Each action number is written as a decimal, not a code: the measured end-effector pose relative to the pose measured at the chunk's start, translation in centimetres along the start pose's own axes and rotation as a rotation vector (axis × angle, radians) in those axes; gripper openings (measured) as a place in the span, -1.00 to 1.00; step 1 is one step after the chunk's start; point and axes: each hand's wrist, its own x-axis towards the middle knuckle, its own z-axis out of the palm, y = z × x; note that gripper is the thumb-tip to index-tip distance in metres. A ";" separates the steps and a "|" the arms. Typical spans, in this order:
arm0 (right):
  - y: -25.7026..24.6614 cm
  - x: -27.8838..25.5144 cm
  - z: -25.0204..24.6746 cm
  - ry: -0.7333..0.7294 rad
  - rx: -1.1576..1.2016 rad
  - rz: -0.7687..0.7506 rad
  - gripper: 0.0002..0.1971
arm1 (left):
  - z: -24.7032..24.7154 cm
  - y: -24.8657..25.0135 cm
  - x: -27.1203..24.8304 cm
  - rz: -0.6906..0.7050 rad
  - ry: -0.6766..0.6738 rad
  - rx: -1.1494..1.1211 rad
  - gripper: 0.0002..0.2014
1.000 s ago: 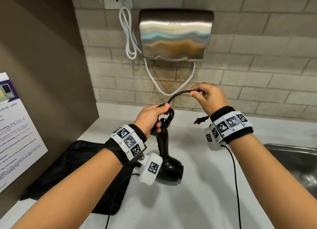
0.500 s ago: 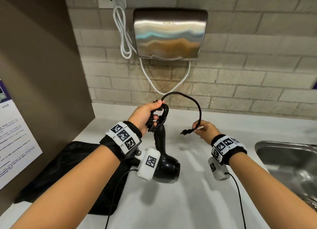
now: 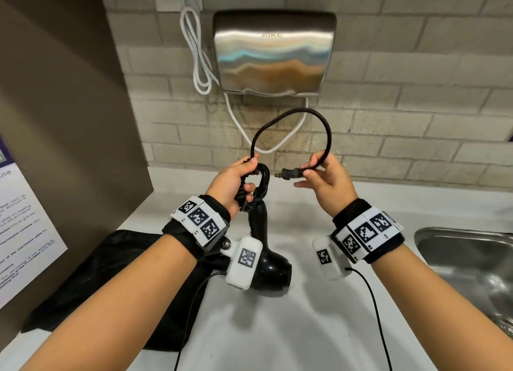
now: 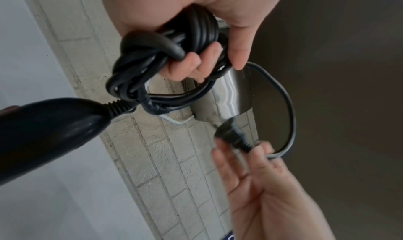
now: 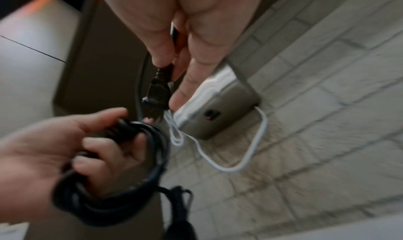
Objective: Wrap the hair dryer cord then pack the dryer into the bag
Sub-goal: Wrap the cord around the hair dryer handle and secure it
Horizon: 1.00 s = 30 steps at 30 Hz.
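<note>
Cord coils in left hand; right hand pinches plug

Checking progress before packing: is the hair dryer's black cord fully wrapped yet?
Not fully. The left hand grips coiled loops of the black cord, but a last loop arcs free to the plug, pinched by the right hand.

Left hand: grips coiled cord above the hair dryer.
Right hand: pinches the plug.
Bag: black, under left forearm.
Sink: right of right wrist.
</note>
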 end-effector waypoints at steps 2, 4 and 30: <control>-0.8 0.0 0.8 -0.035 -0.007 -0.037 -0.64 | 0.0 0.2 -0.1 0.005 -0.022 0.017 -0.83; -0.8 -0.1 1.6 -0.066 -0.020 -0.057 -0.63 | -0.1 0.3 -0.3 0.005 -0.027 0.012 -0.85; 0.6 -0.2 5.0 0.077 -0.390 -0.167 -0.71 | 0.1 0.0 -1.4 0.006 -0.061 -0.013 -0.83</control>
